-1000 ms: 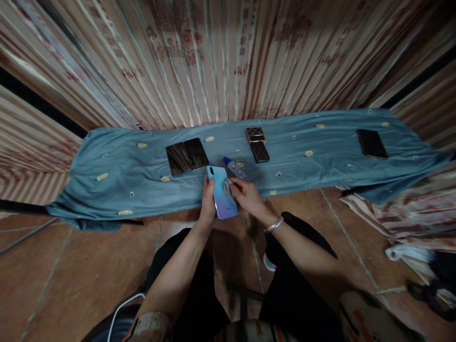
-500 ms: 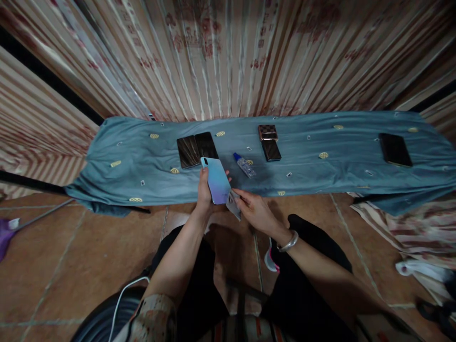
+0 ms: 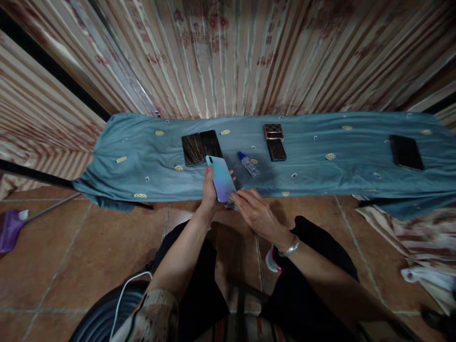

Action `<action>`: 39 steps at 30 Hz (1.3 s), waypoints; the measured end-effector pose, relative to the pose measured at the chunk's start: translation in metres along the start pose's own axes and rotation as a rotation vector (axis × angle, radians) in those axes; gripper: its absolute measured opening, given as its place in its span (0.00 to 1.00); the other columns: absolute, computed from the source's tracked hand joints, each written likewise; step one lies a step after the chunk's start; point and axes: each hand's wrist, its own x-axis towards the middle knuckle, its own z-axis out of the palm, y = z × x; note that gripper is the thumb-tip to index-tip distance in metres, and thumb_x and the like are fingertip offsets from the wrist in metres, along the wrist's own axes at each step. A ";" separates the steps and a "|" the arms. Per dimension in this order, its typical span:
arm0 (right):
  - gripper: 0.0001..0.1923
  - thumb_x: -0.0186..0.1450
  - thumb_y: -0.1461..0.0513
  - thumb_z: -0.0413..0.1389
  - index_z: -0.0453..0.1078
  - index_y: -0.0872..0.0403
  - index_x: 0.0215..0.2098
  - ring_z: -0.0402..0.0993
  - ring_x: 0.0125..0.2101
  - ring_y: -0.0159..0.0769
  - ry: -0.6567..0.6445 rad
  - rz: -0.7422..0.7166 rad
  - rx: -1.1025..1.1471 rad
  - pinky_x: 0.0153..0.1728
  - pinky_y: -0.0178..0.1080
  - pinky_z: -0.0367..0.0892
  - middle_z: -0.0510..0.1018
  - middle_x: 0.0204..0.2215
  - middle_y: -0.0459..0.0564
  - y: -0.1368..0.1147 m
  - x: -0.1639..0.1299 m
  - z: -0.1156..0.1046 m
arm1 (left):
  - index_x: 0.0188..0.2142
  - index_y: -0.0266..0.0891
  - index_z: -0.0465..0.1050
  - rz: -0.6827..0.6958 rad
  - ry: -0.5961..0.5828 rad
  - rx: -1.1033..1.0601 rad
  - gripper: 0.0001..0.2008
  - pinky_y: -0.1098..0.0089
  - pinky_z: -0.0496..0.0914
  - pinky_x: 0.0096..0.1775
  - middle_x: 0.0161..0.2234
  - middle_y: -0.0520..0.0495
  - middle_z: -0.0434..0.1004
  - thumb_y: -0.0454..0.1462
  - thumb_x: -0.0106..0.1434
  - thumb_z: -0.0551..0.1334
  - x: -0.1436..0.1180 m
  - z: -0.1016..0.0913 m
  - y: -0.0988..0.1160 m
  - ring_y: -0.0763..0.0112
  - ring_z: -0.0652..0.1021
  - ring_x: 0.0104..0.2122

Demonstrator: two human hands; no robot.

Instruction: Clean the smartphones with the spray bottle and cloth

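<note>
Wipe point(image 3: 232, 204) mostly under right hand point(image 3: 257, 214)

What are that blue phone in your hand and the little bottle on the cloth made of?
The phone back looks like glossy glass or plastic: smooth, with a blue-to-purple sheen. The small bottle seems clear plastic with a blue cap; you can see through it. The cloth under it is soft woven fabric, wrinkled and matte.

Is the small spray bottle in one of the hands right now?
No, the spray bottle lies on the blue cloth, apart from both hands; the left hand holds the blue phone.
</note>
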 end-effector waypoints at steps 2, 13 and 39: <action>0.19 0.71 0.69 0.49 0.69 0.58 0.58 0.73 0.48 0.44 0.007 -0.013 0.018 0.52 0.46 0.74 0.77 0.48 0.58 -0.003 0.000 0.001 | 0.62 0.33 0.63 -0.002 0.007 0.000 0.30 0.61 0.76 0.45 0.41 0.37 0.84 0.51 0.70 0.53 -0.002 0.002 -0.002 0.58 0.84 0.40; 0.15 0.72 0.66 0.50 0.72 0.58 0.54 0.75 0.44 0.41 0.103 -0.008 0.115 0.47 0.44 0.74 0.79 0.44 0.58 -0.013 0.008 0.006 | 0.63 0.34 0.65 -0.090 0.014 -0.006 0.33 0.64 0.75 0.42 0.43 0.37 0.83 0.54 0.70 0.51 0.003 0.004 -0.010 0.59 0.83 0.40; 0.10 0.64 0.58 0.51 0.72 0.52 0.33 0.73 0.27 0.35 0.017 0.715 0.643 0.33 0.36 0.66 0.78 0.27 0.46 0.007 0.015 0.023 | 0.67 0.44 0.53 0.623 -0.062 0.687 0.31 0.58 0.63 0.60 0.56 0.39 0.68 0.53 0.70 0.51 0.013 -0.004 -0.042 0.63 0.72 0.54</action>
